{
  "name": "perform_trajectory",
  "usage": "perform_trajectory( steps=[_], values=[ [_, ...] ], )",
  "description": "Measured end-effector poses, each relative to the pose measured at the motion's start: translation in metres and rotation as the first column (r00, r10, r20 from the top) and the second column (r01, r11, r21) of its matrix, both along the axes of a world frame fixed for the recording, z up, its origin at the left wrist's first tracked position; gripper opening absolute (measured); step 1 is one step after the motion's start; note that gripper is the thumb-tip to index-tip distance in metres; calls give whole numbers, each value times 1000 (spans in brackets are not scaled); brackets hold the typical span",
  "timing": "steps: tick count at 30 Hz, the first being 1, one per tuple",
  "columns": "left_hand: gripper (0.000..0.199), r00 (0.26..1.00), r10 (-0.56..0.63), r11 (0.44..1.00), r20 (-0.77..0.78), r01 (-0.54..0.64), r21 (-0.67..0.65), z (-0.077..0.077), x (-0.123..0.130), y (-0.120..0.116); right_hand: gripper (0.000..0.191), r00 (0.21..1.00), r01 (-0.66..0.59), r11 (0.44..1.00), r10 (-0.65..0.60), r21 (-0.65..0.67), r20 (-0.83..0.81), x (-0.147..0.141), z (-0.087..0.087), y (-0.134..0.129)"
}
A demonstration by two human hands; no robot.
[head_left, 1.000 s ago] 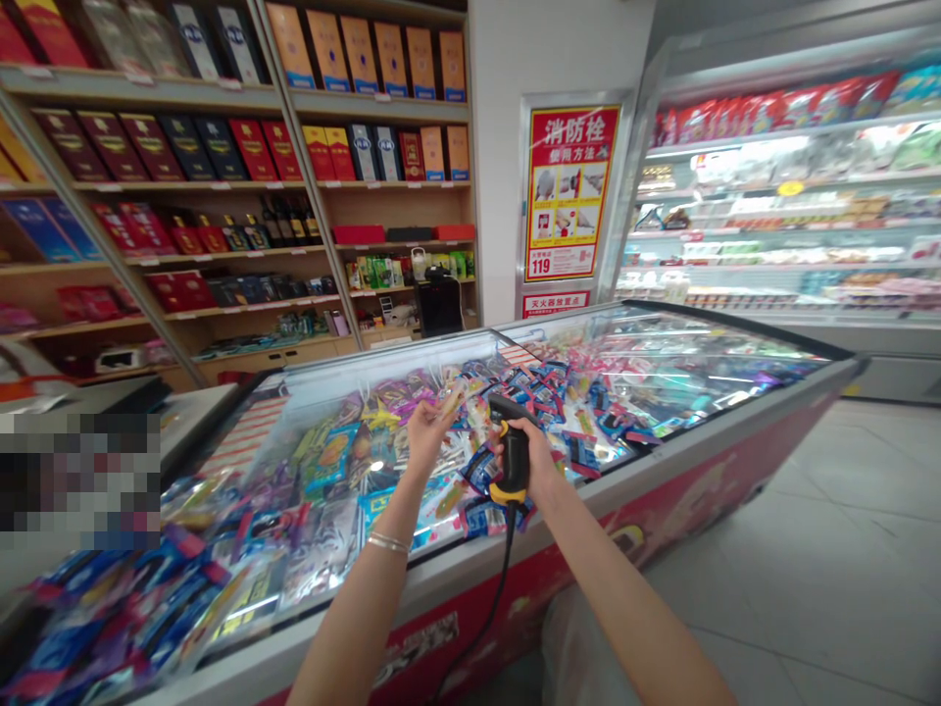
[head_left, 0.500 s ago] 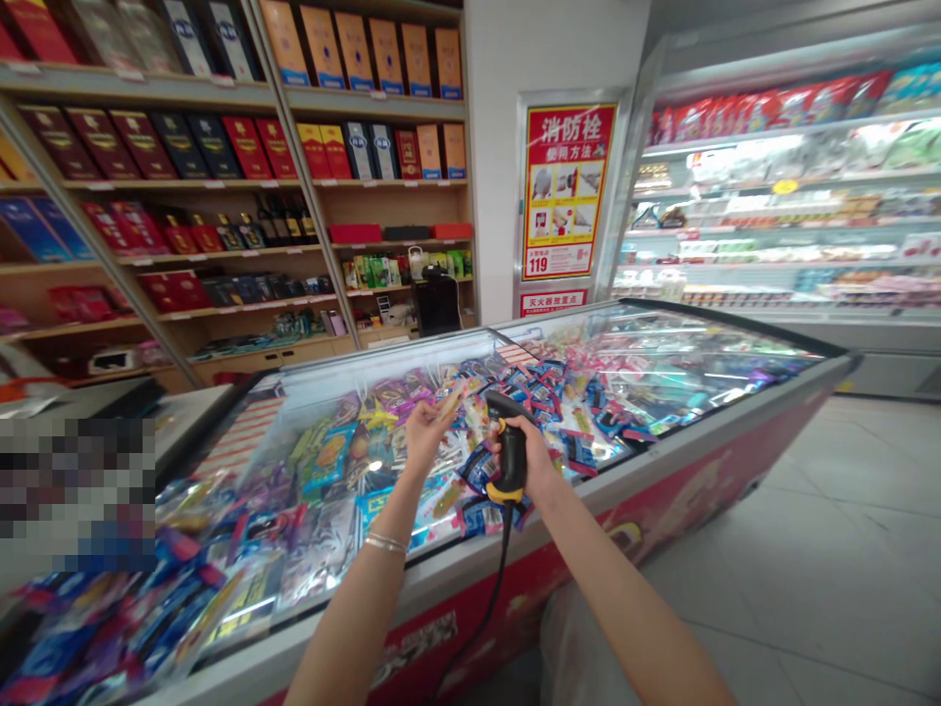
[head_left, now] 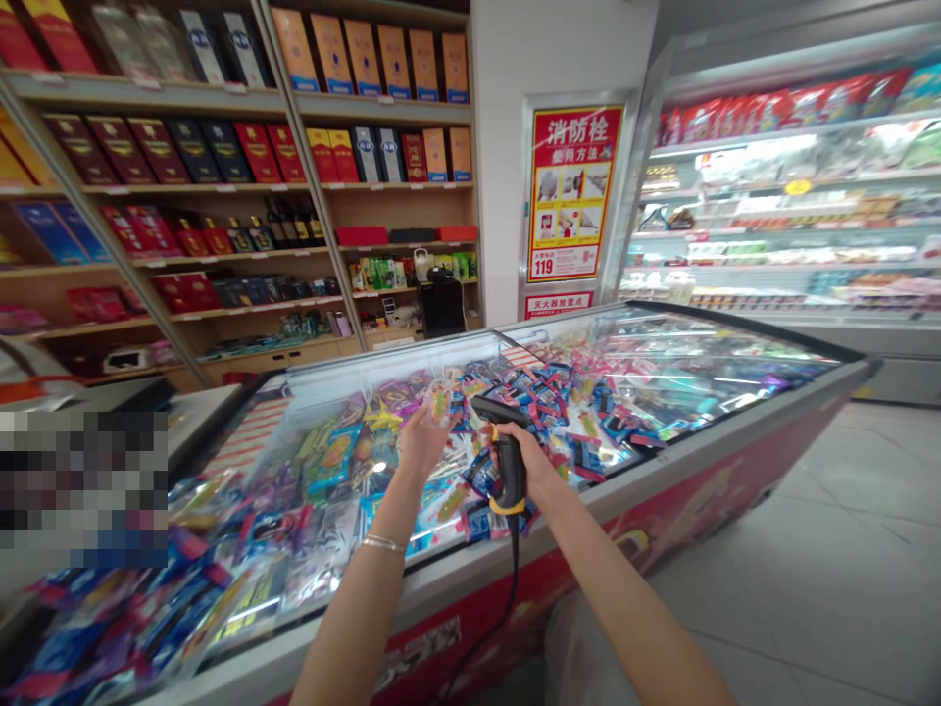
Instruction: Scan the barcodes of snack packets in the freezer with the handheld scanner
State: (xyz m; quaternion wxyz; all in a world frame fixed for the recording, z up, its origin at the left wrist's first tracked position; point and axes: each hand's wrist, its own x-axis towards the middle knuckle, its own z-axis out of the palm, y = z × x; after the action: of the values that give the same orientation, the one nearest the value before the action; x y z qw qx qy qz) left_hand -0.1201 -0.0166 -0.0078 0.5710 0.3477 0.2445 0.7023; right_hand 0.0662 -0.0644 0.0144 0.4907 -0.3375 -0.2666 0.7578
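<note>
My right hand (head_left: 535, 463) is wrapped round the grip of a black and yellow barcode scanner (head_left: 509, 476), its head pointing left. A dark cord (head_left: 509, 598) hangs from the handle. My left hand (head_left: 421, 443) is closed on a small packaged snack (head_left: 440, 400) in a clear wrapper with yellowish contents, held up in front of the scanner. Both hands are above the glass top of a chest freezer (head_left: 624, 510). Blue and pink snack packets (head_left: 548, 392) lie scattered on the glass around the scanner.
A pile of similar packets (head_left: 158, 608) covers the freezer's near left end. Shelves of boxed bottles (head_left: 195, 152) line the back wall. A red and yellow notice (head_left: 573, 196) hangs beside them, and a lit open fridge (head_left: 794, 226) stands at the right.
My left hand has turned, so the snack's yellowish contents now show more broadly. The scanner's head has shifted slightly left, closer to the packet. The camera view has moved a little.
</note>
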Motion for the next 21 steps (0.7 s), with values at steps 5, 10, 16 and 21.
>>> perform_trajectory(
  steps=[5, 10, 16, 21],
  values=[
    [24, 983, -26, 986, -181, -4, -164, -7, -6, 7, 13, 996, -24, 1000, 23, 12, 85, -2, 4, -5],
    [22, 779, -21, 984, -627, -93, -149, -16, -9, 18, 12, 996, -48, 999, 47, 19, 74, -3, 2, -5],
    [38, -213, 118, 990, -970, -55, 132, -1, -10, -1, 10, 995, -3, 1000, 2, 12, 102, -3, 0, -7],
    [52, -567, 126, 972, -814, -94, 215, 4, 14, -19, 10, 995, -15, 1000, 13, 26, 102, -3, -2, -7]
  ],
)
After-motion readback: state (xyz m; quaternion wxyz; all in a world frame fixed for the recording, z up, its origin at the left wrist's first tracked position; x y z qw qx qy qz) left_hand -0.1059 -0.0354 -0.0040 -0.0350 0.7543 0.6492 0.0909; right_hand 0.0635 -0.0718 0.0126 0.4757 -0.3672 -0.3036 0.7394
